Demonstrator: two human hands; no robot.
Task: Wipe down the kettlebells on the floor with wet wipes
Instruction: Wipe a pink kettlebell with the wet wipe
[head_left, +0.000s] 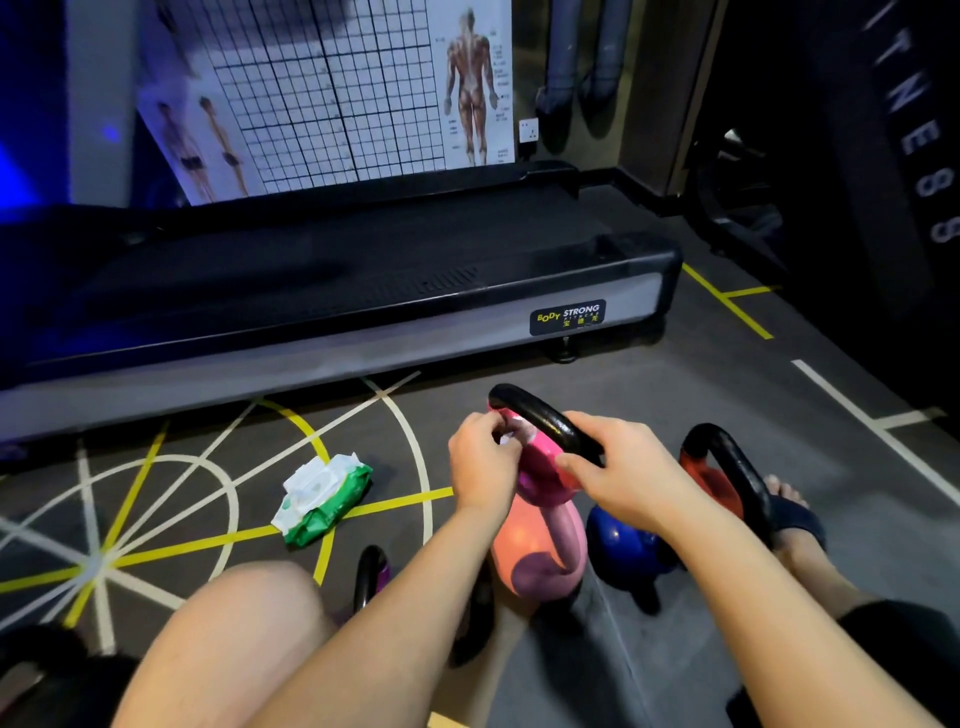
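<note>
A pink kettlebell with a black handle is tilted up in front of me. My right hand grips the near end of its handle. My left hand pinches a crumpled wet wipe against the pink body just under the handle. A salmon-and-pink kettlebell sits on the floor right below it. To the right stand a blue kettlebell and a red one with a black handle. A purple kettlebell shows between my knee and left forearm, mostly hidden.
A green and white pack of wet wipes lies on the marked floor to the left. A black treadmill deck runs across the view behind. My bare knee fills the lower left, and my sandalled foot rests by the red kettlebell.
</note>
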